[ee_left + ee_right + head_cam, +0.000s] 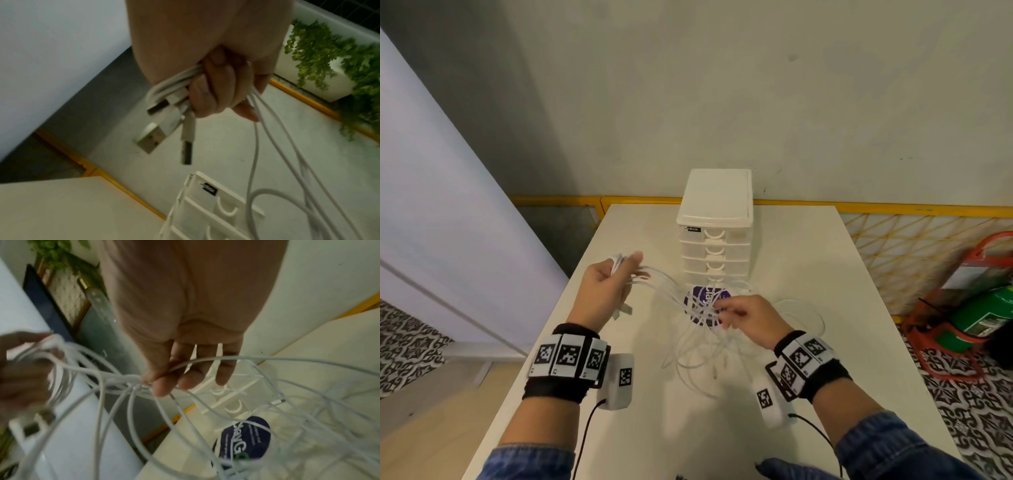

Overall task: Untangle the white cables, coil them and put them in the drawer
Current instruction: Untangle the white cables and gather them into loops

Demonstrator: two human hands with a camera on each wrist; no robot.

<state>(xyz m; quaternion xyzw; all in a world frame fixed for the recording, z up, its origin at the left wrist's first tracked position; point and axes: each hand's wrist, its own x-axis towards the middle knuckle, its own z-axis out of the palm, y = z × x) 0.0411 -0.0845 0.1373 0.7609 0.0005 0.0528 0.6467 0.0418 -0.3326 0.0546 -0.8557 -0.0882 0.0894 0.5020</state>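
Several white cables (688, 342) lie tangled on the white table (808, 274) in front of a white drawer unit (714, 240), all its drawers closed. My left hand (613, 284) is raised to the left and grips a bundle of cable ends (172, 84); USB plugs (151, 140) dangle below the fist. Strands run from it to my right hand (736, 313), whose thumb and fingers pinch the knot of cables (131, 382) above the table. The drawer unit (205, 211) shows below the left hand.
A round purple-labelled object (707, 301) sits under the cables before the drawer unit. A yellow rail (893, 207) runs behind the table. A red and green item (976, 308) stands on the patterned floor at right. A wall lies at left.
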